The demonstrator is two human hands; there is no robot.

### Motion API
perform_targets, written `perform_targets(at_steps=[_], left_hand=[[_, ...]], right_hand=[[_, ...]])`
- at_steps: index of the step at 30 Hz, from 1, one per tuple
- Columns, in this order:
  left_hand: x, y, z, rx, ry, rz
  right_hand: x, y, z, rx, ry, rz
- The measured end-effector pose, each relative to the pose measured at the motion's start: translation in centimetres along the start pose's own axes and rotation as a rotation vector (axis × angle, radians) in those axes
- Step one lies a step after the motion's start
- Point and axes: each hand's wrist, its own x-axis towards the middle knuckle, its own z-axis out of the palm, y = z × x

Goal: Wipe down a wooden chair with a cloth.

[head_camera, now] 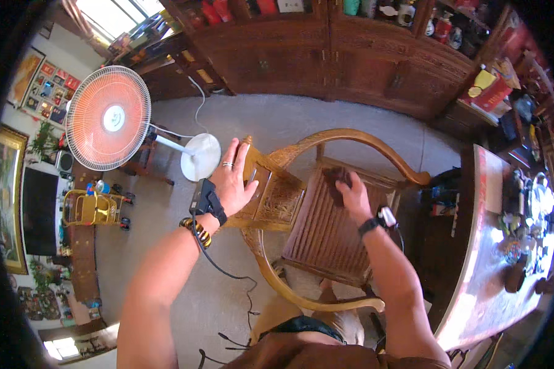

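Note:
A wooden armchair with a curved armrest rail (351, 133), a carved backrest (277, 203) and a slatted seat (321, 235) stands in front of me. My left hand (233, 187) rests flat on the top of the backrest, thumb spread away from the fingers. On the seat, my right hand (354, 193) grips a dark brown cloth (336, 182) that lies against the slats. Part of the cloth is hidden under the fingers. Each wrist wears a strapped device, and a black cable (221, 272) hangs from the left one.
A white pedestal fan (114, 118) stands on the left, its round base (201, 157) near the chair back. Beyond it is a yellow toy cart (94, 207). A glossy-topped table (484, 276) borders the right side. Wooden cabinets (277, 64) line the far wall.

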Motion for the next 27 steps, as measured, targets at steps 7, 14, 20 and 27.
perform_targets(at_steps=[7, 14, 20, 27], left_hand=[[1.7, 1.9, 0.8, -0.007, -0.105, -0.085], [0.8, 1.1, -0.1, 0.072, -0.096, -0.107], [1.1, 1.7, 0.3, 0.07, -0.096, -0.114], [1.1, 2.4, 0.3, 0.069, -0.159, -0.201]], right_hand=[[13.5, 3.0, 5.7, -0.562, -0.097, -0.76], [13.5, 4.5, 7.1, -0.864, -0.209, -0.73], [17.6, 4.7, -0.4, -1.015, -0.105, -0.736], [17.9, 9.1, -16.6, -1.154, 0.138, -0.471]])
